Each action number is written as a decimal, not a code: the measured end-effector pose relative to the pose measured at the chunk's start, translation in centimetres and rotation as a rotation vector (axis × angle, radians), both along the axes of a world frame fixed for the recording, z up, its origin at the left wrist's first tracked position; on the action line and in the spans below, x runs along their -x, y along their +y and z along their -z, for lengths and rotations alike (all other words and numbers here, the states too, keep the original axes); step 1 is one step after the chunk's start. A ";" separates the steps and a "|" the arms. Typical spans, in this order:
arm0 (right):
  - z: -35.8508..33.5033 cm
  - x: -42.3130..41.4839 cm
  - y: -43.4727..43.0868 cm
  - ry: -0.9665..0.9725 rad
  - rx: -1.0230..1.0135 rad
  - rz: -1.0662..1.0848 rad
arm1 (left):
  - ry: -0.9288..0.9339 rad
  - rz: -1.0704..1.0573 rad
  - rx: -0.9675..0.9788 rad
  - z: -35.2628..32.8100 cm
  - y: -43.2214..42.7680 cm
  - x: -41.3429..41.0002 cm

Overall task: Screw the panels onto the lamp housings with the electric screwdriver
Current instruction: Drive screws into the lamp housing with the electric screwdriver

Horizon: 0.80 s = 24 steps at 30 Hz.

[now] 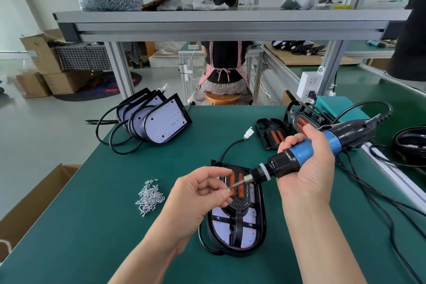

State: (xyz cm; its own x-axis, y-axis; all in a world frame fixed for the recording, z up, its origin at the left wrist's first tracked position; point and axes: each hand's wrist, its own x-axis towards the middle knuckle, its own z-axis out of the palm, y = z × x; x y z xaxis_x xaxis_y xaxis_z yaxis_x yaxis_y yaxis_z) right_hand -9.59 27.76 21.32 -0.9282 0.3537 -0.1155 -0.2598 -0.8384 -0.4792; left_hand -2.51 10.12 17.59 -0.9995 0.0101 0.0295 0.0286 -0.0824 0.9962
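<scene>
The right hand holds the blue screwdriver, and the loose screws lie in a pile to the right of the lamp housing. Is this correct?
Not quite. The head view shows the pile of screws left of the lamp housing, not right. The right hand does hold the blue screwdriver.

Both bare forearms reached up from the near edge and converged toward each other. The left hand (pixel 202 189) was turned palm inward, its thumb and forefinger pinched together at the tips on something tiny, the other fingers curled loosely beneath them. The right hand (pixel 306 168), just to the right of the left and a little higher, was wrapped in a full grip, thumb side up, with the back of the hand facing the camera and the knuckles toward the left hand. The two hands were near each other but did not touch.
</scene>
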 end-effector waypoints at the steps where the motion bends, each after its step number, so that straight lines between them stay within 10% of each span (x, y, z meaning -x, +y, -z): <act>1: 0.1 0.0 0.0 0.000 -0.002 -0.001 | -0.002 -0.001 -0.003 0.0 0.0 0.0; 24: 0.5 0.3 -0.2 0.005 -0.029 0.022 | 0.037 -0.112 0.056 0.7 1.3 0.4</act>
